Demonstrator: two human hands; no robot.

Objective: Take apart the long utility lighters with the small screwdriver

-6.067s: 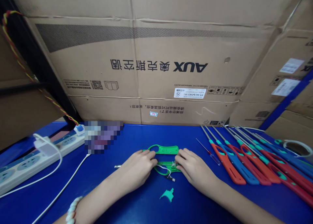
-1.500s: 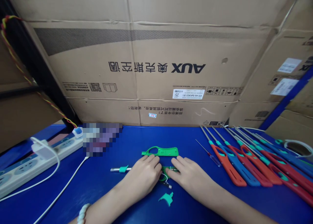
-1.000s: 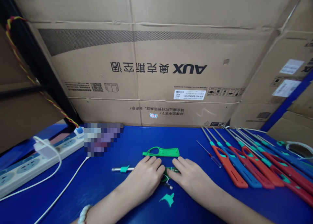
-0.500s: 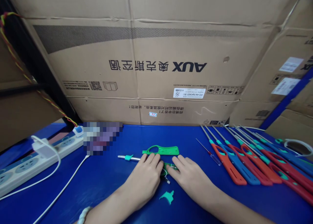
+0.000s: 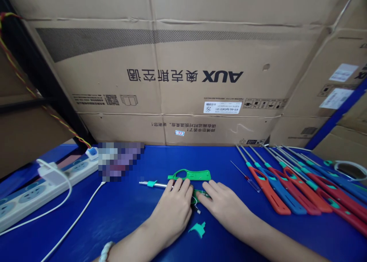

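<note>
Several curled fingers [image 5: 178,185] hold green casing [image 5: 196,199].

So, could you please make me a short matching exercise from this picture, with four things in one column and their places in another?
Things:
1. Separate green half-shell
2. Teal piece
3. Screwdriver
4. Power strip

Places:
A. Between the right hand and the nearest orange lighter
B. At the picture's left edge, with a white plug on it
C. Just beyond the left hand
D. Between the two forearms

Right pairs: 1-C, 2-D, 3-A, 4-B.
</note>
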